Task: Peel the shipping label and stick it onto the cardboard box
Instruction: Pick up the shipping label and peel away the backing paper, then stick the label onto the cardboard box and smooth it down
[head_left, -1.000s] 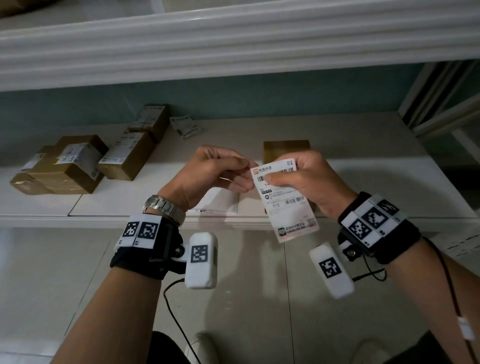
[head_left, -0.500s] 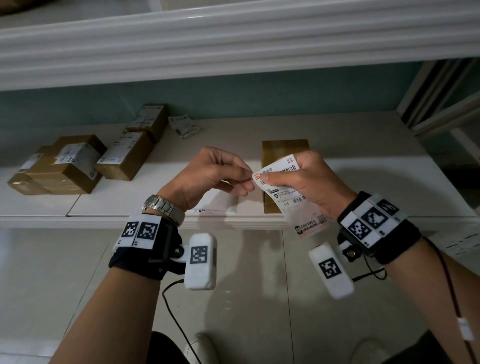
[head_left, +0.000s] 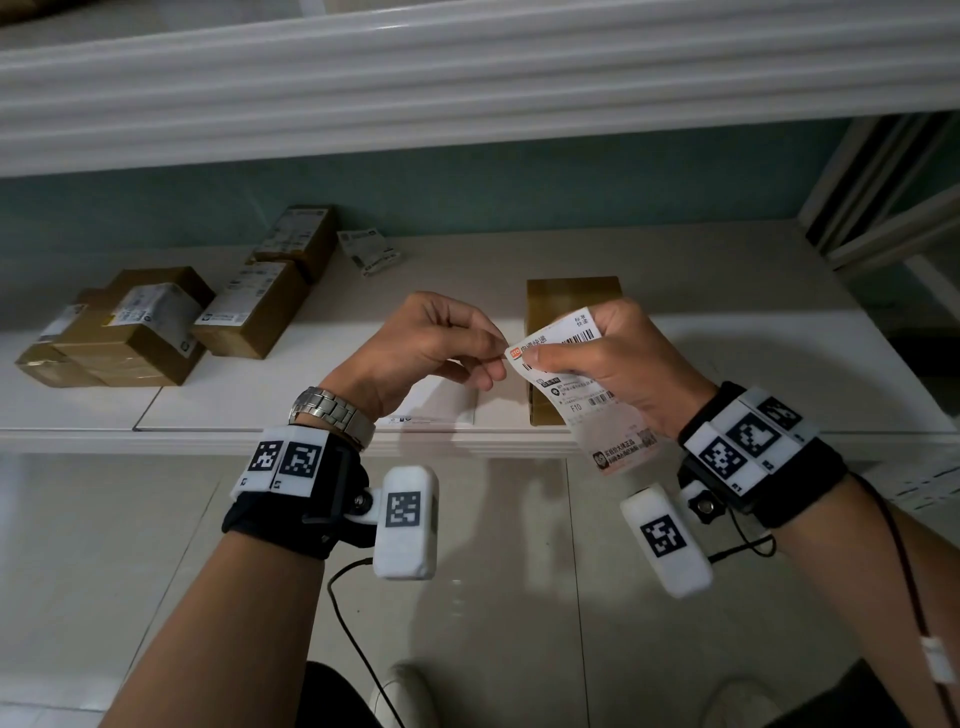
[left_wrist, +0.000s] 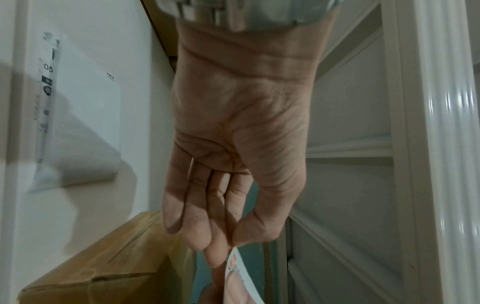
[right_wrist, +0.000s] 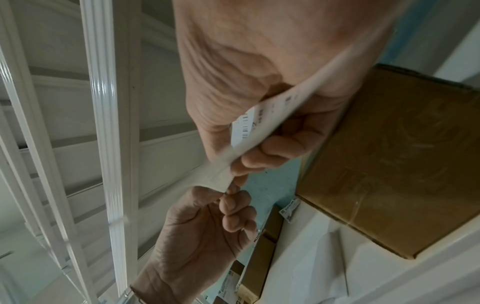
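A white shipping label (head_left: 582, 384) with barcodes hangs in the air in front of the shelf. My right hand (head_left: 618, 364) grips it with the thumb on its printed face. My left hand (head_left: 441, 343) pinches the label's upper left corner (left_wrist: 235, 261) between thumb and fingertips. Behind the hands a plain brown cardboard box (head_left: 571, 299) lies on the white shelf (head_left: 753, 374), partly hidden by the label; the same box (right_wrist: 394, 156) fills the right of the right wrist view. The label (right_wrist: 259, 131) runs edge-on across my right palm there.
Several labelled cardboard boxes (head_left: 135, 332) are piled at the shelf's left, with two more (head_left: 260, 306) behind them. A loose label (head_left: 369, 252) lies near the back wall. A white backing sheet (head_left: 436, 410) rests at the shelf's front edge below my left hand. Tiled floor lies below.
The label has tilted and risen slightly, its lower end swinging right toward my right wrist. My left hand has closed in on the label's upper left corner and now pinches it.
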